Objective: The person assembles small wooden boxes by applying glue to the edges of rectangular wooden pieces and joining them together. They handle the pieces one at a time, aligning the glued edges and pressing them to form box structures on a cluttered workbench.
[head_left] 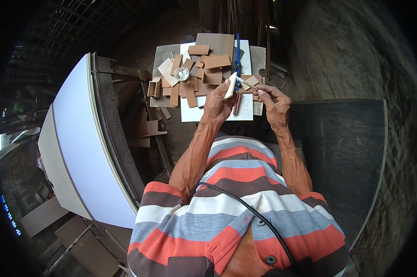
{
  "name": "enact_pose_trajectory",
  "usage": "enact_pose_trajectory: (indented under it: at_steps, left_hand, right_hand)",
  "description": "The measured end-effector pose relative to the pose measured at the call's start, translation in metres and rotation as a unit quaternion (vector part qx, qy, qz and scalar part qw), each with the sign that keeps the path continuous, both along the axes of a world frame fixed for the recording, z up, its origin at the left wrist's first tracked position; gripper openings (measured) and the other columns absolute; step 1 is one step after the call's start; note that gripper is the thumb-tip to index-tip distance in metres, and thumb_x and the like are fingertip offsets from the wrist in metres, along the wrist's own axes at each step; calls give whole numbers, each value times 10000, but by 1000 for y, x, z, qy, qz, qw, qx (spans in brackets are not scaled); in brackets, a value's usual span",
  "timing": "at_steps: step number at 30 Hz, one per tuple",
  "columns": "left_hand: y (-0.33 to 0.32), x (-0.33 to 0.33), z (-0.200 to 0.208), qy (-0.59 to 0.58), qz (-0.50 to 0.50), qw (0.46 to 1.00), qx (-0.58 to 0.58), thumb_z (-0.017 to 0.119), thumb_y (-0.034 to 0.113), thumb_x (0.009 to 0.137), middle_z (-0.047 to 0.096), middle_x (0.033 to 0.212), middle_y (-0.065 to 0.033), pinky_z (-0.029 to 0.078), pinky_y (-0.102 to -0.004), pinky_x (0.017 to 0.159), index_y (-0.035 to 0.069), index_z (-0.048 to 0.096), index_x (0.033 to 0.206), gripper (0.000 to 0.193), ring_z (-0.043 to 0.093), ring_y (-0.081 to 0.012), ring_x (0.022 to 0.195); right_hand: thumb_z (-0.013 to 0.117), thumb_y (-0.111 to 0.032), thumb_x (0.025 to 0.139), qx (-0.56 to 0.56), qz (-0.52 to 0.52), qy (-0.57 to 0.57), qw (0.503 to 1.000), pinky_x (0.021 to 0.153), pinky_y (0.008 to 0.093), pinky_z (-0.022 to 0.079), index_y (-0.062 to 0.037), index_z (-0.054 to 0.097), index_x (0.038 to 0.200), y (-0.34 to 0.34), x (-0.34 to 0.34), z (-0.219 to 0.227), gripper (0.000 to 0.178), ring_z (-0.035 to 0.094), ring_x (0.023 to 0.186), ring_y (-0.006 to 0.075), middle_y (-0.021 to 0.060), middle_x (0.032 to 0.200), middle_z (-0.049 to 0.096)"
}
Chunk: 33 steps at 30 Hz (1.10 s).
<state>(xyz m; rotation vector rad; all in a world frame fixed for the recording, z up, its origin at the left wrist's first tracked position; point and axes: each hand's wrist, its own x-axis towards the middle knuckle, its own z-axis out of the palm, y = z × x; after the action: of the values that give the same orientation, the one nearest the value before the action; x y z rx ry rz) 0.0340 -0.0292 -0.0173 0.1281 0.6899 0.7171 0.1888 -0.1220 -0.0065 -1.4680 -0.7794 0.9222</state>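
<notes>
Above the near part of the work table, my left hand (217, 102) is closed around a pale wooden piece (230, 88), its narrow end up. My right hand (274, 104) pinches a thin stick (251, 85) whose tip carries white paste. That tip is at the top of the pale piece, seemingly touching it. To the left stands a small clear bowl (181, 74) with white paste inside. Around it lie several brown wood pieces (217, 62), many overlapping. A long blue bar, perhaps a clamp (237, 54), runs away behind my hands; its near end is partly hidden.
White boards (194, 113) lie on the table under the pieces. A large white panel (81, 134) leans along my left, with wood offcuts (148, 129) beside it. On my right stands a dark board (342, 147), close to a rough wall (356, 51).
</notes>
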Motion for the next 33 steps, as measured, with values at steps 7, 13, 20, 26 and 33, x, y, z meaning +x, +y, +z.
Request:
enact_pose_trajectory:
  at_steps: [7,13,20,26,33]
  left_hand:
    - [3,-8,-17,-43,-17,998,37,568,196,965,627,885,-46,517,-277,689,6,583,1061,214,599,-121,748]
    - [5,-13,-29,-69,-24,996,48,567,200,965,632,883,-42,499,-277,667,7,585,1061,216,594,-121,745]
    - [2,-7,-13,-33,-10,999,32,544,196,977,639,884,-48,491,-256,632,9,580,1081,216,593,-109,743]
    - [5,-11,-19,-46,-17,998,49,535,199,981,651,893,-50,511,-254,632,8,577,1105,231,623,-111,753]
    - [2,-7,-8,-26,-5,999,44,531,193,981,658,929,-59,534,-257,655,6,576,1107,231,640,-117,798]
  right_hand:
    - [606,-63,916,17,13,51,998,667,193,471,21,692,1024,1,-3,5,162,606,736,70,58,845,697]
    - [582,-125,940,-8,48,38,998,617,182,435,24,692,994,-1,2,7,193,524,654,41,-4,728,618]
    - [555,-116,944,-3,24,120,992,588,196,460,36,677,965,2,0,6,196,515,608,51,1,685,586]
    - [549,-119,950,3,44,134,990,635,246,541,69,661,962,3,0,10,220,513,615,60,5,692,553]
    - [549,-102,946,19,34,141,989,622,245,533,65,664,969,6,0,9,205,516,620,56,5,695,554]
